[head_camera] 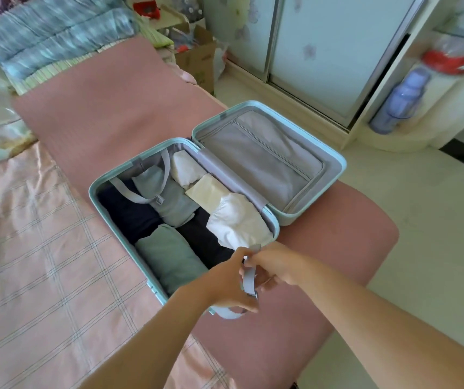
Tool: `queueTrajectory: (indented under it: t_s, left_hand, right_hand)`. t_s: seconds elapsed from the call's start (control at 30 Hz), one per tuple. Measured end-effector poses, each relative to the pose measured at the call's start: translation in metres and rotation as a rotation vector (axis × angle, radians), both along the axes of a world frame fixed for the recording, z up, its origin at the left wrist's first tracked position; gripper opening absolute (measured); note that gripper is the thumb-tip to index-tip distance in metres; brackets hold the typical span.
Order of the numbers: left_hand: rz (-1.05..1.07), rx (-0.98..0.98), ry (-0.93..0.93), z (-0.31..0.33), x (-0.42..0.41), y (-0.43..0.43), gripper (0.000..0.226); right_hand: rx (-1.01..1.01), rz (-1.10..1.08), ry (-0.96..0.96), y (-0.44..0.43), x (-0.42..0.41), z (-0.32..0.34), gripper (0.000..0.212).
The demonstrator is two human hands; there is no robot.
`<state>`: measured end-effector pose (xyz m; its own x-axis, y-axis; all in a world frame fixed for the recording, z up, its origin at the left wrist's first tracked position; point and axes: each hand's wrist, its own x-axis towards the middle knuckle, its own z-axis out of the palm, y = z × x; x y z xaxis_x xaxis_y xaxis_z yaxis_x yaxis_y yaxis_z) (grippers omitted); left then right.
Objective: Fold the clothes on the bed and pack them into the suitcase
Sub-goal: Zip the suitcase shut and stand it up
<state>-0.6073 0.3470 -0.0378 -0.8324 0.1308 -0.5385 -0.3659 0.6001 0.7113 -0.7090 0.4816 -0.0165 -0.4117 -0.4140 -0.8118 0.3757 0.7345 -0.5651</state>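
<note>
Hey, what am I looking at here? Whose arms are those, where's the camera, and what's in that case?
One picture, from a camera worn on a person's head, looking forward and down, so the bare arms are the wearer's own; no machine here. An open light-blue suitcase lies on the bed, one half packed with folded clothes. The left hand and right hand both hold a grey strap at the case's near edge. A second strap, with a buckle, lies across the clothes.
</note>
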Motion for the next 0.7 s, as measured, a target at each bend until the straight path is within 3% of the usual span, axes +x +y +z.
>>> queueTrajectory:
  t_s: [0.1, 0.17, 0.3, 0.37, 0.43, 0.5, 0.6, 0.7]
  left_hand:
    - [0.044, 0.023, 0.004, 0.015, -0.004, -0.012, 0.118]
    - [0.112, -0.019, 0.041, 0.02, -0.009, -0.024, 0.117]
    - [0.38, -0.1, 0.097, 0.014, -0.023, -0.059, 0.06]
    - [0.479, -0.015, 0.057, 0.012, -0.031, -0.078, 0.034]
    - [0.53, 0.14, -0.016, 0.012, -0.038, -0.096, 0.018]
    - [0.567, 0.33, -0.123, 0.013, -0.046, -0.111, 0.023]
    - [0.622, 0.443, -0.19, 0.002, -0.058, -0.132, 0.038]
    - [0.636, 0.423, -0.202, -0.006, -0.059, -0.145, 0.048]
  right_hand:
    - [0.033, -0.174, -0.033, -0.026, -0.018, 0.012, 0.017]
    - [-0.006, -0.295, -0.073, -0.047, -0.025, 0.02, 0.014]
    - [-0.038, -0.438, -0.159, -0.082, -0.042, 0.024, 0.009]
    - [0.091, -0.285, -0.064, -0.095, -0.049, 0.021, 0.017]
    - [0.212, -0.047, 0.237, -0.104, -0.056, 0.013, 0.015]
    - [0.056, 0.171, 0.483, -0.11, -0.06, 0.0, 0.026]
    - [-0.224, 0.34, 0.346, -0.124, -0.061, -0.018, 0.05]
    - [-0.323, 0.334, 0.167, -0.138, -0.065, -0.028, 0.033]
